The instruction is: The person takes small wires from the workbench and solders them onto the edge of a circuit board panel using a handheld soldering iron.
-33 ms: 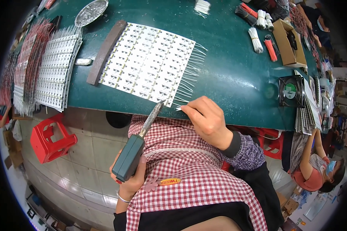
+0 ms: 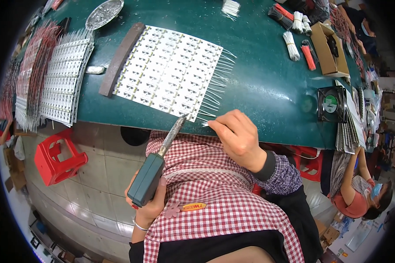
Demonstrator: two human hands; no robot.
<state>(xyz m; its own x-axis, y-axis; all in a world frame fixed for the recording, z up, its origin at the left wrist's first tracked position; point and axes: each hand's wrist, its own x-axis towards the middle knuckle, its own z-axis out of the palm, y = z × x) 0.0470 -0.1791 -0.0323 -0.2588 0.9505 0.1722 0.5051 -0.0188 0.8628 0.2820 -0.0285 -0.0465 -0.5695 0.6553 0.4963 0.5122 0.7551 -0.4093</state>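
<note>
My left hand (image 2: 150, 197) is wrapped round the dark green handle of a soldering iron (image 2: 148, 177). Its tip touches or hovers just over the near right corner of a white circuit board panel (image 2: 171, 72); which of the two I cannot tell. Thin white wires (image 2: 213, 94) stick out along the panel's right edge. Just right of that corner my right hand (image 2: 239, 138) pinches several short white wires (image 2: 205, 124), their ends showing past the fingertips. A dark brown bar (image 2: 122, 61) lies along the panel's left edge.
Stacked panels with wires (image 2: 63, 79) stand at the left, below a metal dish (image 2: 104, 15). Wire bundles (image 2: 291, 45), a cardboard box (image 2: 329, 50) and a black fan (image 2: 332, 104) are at the right. A red stool (image 2: 59, 158) stands on the floor; a co-worker (image 2: 360, 193) is at the right.
My right hand has shifted very slightly to the right with the white wires. The soldering iron and the panel look the same.
</note>
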